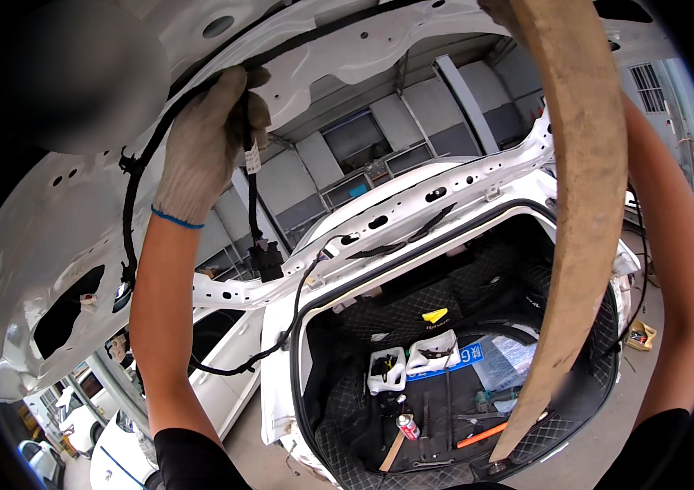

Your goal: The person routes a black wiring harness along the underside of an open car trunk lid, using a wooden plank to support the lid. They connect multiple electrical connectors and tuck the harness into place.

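A white car (272, 392) has its back lid (44, 237) up, high over the trunk (490, 298). A long strip of wood (584, 163) runs from the top down to the trunk's back edge. It gets in the way and hides part of the trunk. The right hand is behind it, so I cannot tell if that hand is open or closed. The left hand (208, 147), in a pale glove, is up by the lid with its fingers curled around a black wire (253, 200). The wire hangs down to a black plug (265, 260). In the trunk are a blue plate (473, 354), two white tubs (432, 354), an orange bar (480, 435) and a can (407, 426).
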Available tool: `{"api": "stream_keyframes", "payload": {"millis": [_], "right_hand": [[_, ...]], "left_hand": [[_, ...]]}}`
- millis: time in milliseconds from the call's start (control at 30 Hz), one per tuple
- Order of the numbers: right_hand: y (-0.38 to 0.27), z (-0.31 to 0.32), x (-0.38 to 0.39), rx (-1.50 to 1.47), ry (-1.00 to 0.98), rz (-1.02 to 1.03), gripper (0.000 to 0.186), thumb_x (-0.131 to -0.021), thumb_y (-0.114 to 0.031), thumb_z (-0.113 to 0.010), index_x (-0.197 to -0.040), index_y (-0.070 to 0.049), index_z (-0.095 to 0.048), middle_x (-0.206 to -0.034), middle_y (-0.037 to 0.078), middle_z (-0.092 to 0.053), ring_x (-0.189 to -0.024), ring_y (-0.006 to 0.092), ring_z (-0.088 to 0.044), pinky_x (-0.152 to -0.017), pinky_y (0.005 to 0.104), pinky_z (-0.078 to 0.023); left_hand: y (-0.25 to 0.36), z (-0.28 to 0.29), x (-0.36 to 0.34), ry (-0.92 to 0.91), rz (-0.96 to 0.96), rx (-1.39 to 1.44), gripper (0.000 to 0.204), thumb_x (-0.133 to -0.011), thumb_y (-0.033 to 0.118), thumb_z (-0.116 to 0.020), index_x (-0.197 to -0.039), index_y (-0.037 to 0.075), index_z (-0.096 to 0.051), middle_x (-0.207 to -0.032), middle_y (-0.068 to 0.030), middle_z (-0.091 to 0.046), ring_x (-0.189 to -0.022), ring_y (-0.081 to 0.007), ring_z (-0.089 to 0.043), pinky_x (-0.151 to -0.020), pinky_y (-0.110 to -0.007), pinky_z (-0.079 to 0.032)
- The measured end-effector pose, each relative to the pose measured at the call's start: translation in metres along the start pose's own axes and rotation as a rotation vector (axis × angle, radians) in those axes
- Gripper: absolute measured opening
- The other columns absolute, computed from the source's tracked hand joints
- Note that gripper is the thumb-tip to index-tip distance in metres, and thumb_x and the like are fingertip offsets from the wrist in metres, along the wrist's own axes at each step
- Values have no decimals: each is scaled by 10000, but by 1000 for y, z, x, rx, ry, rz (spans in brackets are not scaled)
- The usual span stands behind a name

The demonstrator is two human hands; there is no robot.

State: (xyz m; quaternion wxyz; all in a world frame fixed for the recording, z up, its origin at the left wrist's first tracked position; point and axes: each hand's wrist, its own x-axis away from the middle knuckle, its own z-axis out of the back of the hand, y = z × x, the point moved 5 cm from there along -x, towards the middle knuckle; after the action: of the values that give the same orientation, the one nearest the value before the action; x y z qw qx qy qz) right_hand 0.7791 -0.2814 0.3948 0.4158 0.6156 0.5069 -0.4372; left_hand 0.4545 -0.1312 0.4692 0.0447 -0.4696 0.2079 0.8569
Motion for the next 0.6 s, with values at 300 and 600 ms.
{"api": "stream_keyframes", "payload": {"millis": [300, 600], "right_hand": [[10, -13, -20, -84, -105, 3, 522, -915, -394, -634, -1327, -79, -574, -1324, 103, -585, -1273, 290, -517, -1042, 426, -434], [22, 11, 18, 317, 18, 163, 523, -917, -503, -620, -1229, -84, -636, -1225, 109, -642, -1179, 311, -598, -969, 416, -488]], "left_hand": [[-4, 0, -13, 112, -47, -65, 421, -1041, 389, -557, -1131, -13, -648, -658, -18, -530, -555, -132, -485, -524, -281, -387], [-14, 0, -14, 149, -22, -83, 445, -1027, 426, -582, -1137, 0, -645, -677, 23, -506, -571, -80, -430, -532, -248, -331]]}}
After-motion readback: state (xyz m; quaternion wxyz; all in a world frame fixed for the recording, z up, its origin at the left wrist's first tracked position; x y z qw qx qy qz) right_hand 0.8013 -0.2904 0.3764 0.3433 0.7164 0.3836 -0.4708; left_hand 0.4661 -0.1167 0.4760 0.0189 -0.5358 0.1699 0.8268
